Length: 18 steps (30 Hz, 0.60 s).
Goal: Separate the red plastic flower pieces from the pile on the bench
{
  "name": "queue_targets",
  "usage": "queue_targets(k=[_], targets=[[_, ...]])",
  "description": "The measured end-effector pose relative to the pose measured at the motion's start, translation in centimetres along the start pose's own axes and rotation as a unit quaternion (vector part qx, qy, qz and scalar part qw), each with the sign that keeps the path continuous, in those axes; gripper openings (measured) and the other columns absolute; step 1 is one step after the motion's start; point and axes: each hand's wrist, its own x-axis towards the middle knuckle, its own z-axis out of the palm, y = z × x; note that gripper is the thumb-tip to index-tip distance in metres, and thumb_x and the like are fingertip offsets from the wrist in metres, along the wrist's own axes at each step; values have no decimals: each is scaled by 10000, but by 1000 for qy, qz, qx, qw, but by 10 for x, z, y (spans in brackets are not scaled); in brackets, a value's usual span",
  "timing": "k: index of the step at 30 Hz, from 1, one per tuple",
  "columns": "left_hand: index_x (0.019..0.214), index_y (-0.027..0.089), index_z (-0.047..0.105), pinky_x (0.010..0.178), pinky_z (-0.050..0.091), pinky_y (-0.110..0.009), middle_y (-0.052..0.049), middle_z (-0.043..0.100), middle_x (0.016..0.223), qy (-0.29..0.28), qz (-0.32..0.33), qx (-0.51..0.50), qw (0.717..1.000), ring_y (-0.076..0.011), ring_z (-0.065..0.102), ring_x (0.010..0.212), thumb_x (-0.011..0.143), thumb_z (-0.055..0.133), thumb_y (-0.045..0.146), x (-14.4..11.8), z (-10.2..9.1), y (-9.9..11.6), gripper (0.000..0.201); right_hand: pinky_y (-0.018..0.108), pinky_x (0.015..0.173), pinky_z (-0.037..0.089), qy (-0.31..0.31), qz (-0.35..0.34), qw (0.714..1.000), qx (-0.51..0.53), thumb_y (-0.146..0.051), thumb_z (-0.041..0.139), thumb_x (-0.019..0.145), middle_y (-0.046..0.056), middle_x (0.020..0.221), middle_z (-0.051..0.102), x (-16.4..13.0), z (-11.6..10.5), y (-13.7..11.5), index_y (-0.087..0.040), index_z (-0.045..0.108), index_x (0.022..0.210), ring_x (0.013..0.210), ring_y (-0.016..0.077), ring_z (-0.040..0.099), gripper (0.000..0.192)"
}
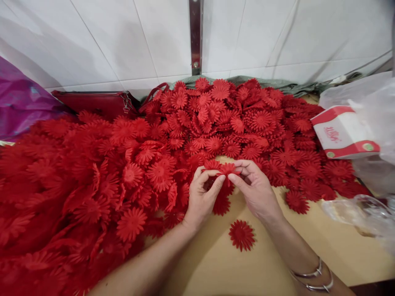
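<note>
Left hand [202, 195] and right hand [253, 187] meet over the desk [277, 255] — fingers curled, pinching one red fabric flower [227, 169] between thumbs and forefingers. It sits at the edge of the flower pile [185, 135]; a lone flower [241, 234] lies just below.

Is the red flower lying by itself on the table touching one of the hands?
No, the single red flower lies apart on the bare table, below the hands, which pinch other flowers.
</note>
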Motion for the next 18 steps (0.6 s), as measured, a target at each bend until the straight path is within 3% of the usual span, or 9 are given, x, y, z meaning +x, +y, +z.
queue_targets(k=[6, 10, 14, 18], targets=[[759, 184, 664, 784, 445, -287, 0, 561, 811, 41, -30, -50, 997, -155, 534, 792, 812, 790, 327, 2, 1, 0, 197, 334, 904, 517, 11, -92, 993, -77, -339, 767, 844, 21, 1075, 609, -3, -1, -7, -295, 624, 1126, 959, 168, 601, 319], [770, 184, 668, 810, 439, -282, 0, 568, 823, 27, -42, -85, 995, -154, 540, 819, 811, 793, 331, 2, 1, 1, 197, 398, 1006, 487, -17, -146, 977, -155, -311, 744, 872, 56, 1191, 571, -3, -3, -8, -294, 667, 1089, 1142, 216, 588, 231], [753, 182, 656, 812, 429, -267, 9, 543, 823, 2, -42, -112, 993, -142, 523, 816, 831, 775, 319, 2, 1, 3, 198, 391, 1021, 475, -14, -146, 975, -166, -307, 694, 916, 51, 1126, 605, -3, -2, -7, -265, 674, 939, 1118, 206, 602, 52], [774, 186, 620, 808, 426, -255, 15, 503, 824, 26, -33, -112, 993, -133, 497, 801, 861, 748, 345, 2, 1, 3, 222, 356, 956, 485, 28, -117, 985, -124, -322, 675, 925, 37, 1086, 633, -2, -4, -5, -255, 642, 924, 1030, 192, 611, 75]])
